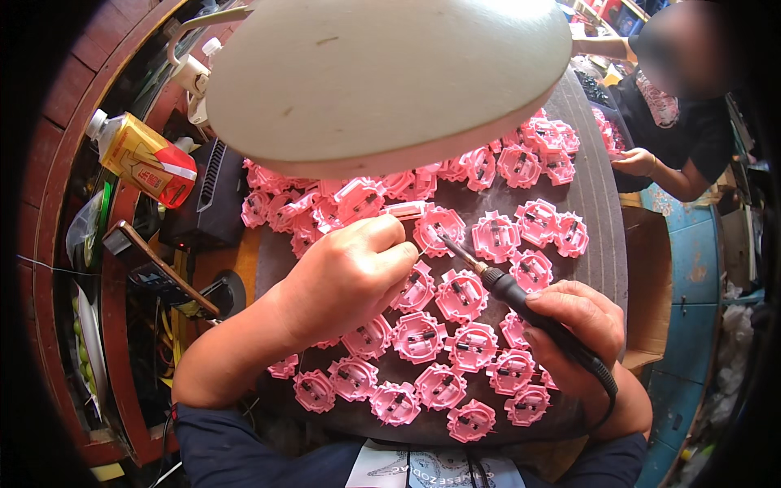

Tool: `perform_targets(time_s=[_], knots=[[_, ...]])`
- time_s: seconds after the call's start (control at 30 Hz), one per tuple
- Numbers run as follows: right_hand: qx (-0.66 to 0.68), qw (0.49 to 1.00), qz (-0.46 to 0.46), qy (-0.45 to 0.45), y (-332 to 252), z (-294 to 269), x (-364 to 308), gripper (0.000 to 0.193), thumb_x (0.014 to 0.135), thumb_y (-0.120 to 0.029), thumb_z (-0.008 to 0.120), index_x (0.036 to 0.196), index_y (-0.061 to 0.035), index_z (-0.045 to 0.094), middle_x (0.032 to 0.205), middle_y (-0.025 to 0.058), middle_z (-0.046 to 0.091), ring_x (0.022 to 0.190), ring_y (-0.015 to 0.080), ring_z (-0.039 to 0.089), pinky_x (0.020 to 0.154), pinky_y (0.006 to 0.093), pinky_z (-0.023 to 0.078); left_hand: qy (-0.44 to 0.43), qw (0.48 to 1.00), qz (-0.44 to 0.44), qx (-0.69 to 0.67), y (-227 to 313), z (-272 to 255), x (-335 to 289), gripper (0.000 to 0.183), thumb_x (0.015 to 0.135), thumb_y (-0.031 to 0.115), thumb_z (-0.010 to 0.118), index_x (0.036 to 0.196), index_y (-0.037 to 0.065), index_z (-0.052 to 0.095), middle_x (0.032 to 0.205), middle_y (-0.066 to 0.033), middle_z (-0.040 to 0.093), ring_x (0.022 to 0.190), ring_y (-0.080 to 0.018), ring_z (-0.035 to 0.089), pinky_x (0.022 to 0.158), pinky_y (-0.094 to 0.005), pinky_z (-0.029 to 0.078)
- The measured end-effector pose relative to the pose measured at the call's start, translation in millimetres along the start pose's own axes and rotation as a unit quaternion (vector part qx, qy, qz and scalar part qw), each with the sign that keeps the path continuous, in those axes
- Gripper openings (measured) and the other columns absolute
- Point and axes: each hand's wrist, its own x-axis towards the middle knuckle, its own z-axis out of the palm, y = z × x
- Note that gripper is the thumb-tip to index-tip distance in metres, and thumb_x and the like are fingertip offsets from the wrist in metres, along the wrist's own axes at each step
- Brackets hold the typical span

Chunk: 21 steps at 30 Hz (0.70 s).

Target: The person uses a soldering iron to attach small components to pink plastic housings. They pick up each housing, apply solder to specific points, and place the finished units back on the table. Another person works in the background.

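My right hand [579, 329] is wrapped round the black handle of a soldering iron [521, 297]. Its metal tip reaches into a round pink plastic housing [439, 231] with small dark parts inside. Close by on the left, my left hand [358, 264] is closed, its fingertips beside that housing; what they pinch is hidden. Several similar pink housings lie spread over the dark table, among them one just below the tip [461, 295] and one at the near edge [471, 420]. Behind my left hand, more housings [358, 199] are heaped together.
A large pale lamp shade [390, 77] hangs over the far part of the table [590, 195]. At the left are a bottle [146, 159], a black box [203, 195] and a propped phone [159, 268]. Across the far right corner, a person [671, 106] has a hand near more pink pieces.
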Motion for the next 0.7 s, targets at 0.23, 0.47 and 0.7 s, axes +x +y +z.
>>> perform_targets(time_s=[0.23,0.47,0.7], knots=[[-0.010,1.000,-0.006,0.020,-7,-6,-6,0.034,0.074,0.003,0.080,0.106,0.0032,0.072,0.083,0.0169,0.071,0.063,0.0282,0.069,0.056,0.0370,0.054,-0.035,0.999,-0.009,-0.021,12,-9,-6,0.018,0.083,-0.002,0.081,0.099,-0.001,0.072,0.092,-0.0121,0.066,0.082,-0.0308,0.070,0.072,-0.0416,0.058],[-0.052,0.998,-0.032,0.035,-25,-18,-21,0.035,0.068,0.000,0.078,0.102,-0.0007,0.071,0.075,0.0129,0.067,0.057,0.0258,0.065,0.052,0.0362,0.052,-0.074,0.996,0.038,-0.036,30,-1,-4,0.026,0.079,-0.002,0.079,0.104,-0.002,0.070,0.096,-0.0131,0.065,0.087,-0.0315,0.070,0.073,-0.0414,0.059],[-0.030,0.999,-0.020,0.011,-25,-20,-17,0.036,0.068,0.002,0.078,0.102,0.0009,0.070,0.075,0.0137,0.067,0.056,0.0270,0.064,0.052,0.0376,0.052,-0.074,0.996,0.052,-0.024,30,9,0,0.028,0.079,0.002,0.078,0.105,-0.001,0.068,0.099,-0.0126,0.064,0.086,-0.0306,0.069,0.071,-0.0417,0.059]])
